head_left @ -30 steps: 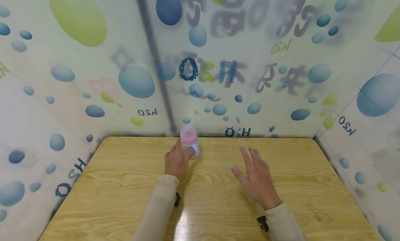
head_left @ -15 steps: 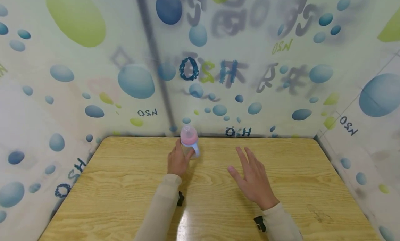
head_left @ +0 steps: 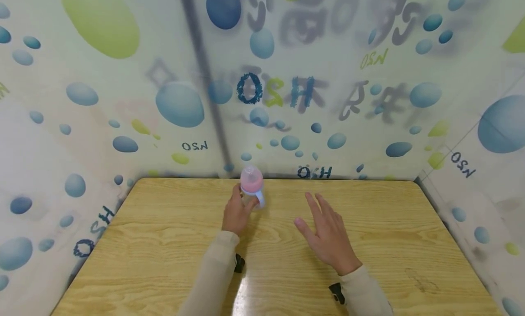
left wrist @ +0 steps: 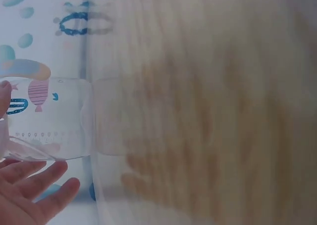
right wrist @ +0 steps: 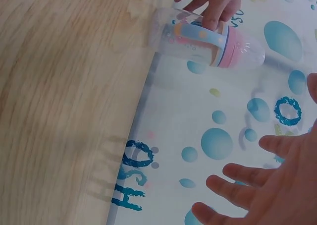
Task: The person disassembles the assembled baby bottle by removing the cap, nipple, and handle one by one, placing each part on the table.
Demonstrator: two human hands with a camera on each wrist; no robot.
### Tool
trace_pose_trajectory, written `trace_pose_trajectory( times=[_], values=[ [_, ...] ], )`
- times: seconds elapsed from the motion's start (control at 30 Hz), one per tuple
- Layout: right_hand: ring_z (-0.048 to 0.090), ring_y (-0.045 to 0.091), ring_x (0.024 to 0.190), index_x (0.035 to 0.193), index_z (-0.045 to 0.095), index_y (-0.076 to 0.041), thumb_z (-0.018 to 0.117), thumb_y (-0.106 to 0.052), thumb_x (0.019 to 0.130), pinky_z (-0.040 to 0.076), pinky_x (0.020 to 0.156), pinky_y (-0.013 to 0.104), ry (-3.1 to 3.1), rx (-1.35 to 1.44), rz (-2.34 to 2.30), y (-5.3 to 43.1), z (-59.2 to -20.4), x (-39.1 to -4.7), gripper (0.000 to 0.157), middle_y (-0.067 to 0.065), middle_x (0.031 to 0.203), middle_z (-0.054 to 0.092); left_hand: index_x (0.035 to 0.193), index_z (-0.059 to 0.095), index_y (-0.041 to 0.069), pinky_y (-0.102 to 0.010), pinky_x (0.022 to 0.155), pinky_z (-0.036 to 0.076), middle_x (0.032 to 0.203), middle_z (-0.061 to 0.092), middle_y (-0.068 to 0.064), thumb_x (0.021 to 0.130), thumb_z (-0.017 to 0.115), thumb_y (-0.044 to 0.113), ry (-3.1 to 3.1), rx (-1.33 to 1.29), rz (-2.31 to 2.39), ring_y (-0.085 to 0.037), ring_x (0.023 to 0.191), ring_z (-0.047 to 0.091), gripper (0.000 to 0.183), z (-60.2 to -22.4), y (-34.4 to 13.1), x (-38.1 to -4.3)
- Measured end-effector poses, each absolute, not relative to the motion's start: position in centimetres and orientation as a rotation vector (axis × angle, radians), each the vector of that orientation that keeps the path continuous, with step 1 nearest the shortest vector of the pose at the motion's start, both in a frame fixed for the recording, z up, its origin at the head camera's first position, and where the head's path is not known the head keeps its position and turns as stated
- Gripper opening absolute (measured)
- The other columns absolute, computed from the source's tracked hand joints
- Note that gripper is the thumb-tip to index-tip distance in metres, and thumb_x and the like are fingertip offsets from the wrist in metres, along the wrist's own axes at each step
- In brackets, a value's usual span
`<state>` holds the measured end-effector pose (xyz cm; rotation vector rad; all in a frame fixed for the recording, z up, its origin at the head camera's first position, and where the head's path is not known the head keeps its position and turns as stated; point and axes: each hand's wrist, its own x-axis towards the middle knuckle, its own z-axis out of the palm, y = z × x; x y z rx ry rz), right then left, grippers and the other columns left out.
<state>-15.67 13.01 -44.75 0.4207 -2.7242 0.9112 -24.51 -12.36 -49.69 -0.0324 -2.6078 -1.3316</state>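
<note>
Near the back edge of the wooden table, my left hand [head_left: 236, 215] holds a baby bottle [head_left: 252, 181], thumb on one side and fingers on the other. The bottle is clear with a pink collar, a see-through dome cap and a pale blue handle. It stands upright, its base right at the tabletop in the left wrist view, where a pink fish print [left wrist: 38, 93] shows on its wall. To the right, my right hand [head_left: 330, 236] hovers over the table, fingers spread and holding nothing. The right wrist view shows the bottle's collar [right wrist: 229, 46] and handle from the side.
The wood-grain table [head_left: 164, 252] reaches back to a pale wall [head_left: 348, 70] printed with blue and green drops and lettering. Side walls close in at left and right. A dark buckle hangs at each wrist.
My left hand and the bottle have shifted slightly to the right. My right hand has drifted left, toward the bottle, with its fingers still spread.
</note>
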Motion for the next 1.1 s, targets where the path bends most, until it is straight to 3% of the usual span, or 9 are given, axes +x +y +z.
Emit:
trace_pose_trajectory(
  times=[0.3,0.57,1.1],
  values=[
    [0.037,0.046,0.138,0.157,0.031,-0.014,0.051,-0.050,0.101,0.031,0.103,0.071,-2.732,0.439,0.903,12.2,-45.3,-15.6,0.069,0.023,0.156,0.033,0.146,0.041,0.003,-0.055,0.098,0.048,0.140,0.056,-0.018,0.092,0.073,0.030,-2.602,-0.140,-1.376,-0.037,0.119,0.059,0.069,-49.6,-11.6,-23.7],
    [0.038,0.046,0.138,0.157,0.031,-0.015,0.052,-0.050,0.101,0.033,0.102,0.071,-2.734,0.436,0.890,12.0,-45.5,-15.6,0.069,0.023,0.155,0.034,0.142,0.046,0.006,-0.053,0.094,0.051,0.135,0.061,-0.014,0.091,0.074,0.032,-2.578,-0.195,-1.347,-0.034,0.115,0.061,0.064,-49.9,-10.9,-23.3],
    [0.038,0.045,0.138,0.156,0.032,-0.012,0.050,-0.049,0.102,0.032,0.104,0.070,-2.751,0.380,0.884,12.1,-45.0,-15.7,0.068,0.023,0.155,0.034,0.143,0.047,0.004,-0.050,0.086,0.054,0.123,0.065,-0.017,0.091,0.073,0.037,-2.592,-0.368,-1.345,-0.034,0.109,0.062,0.067,-48.1,-8.8,-21.6]
  ],
)
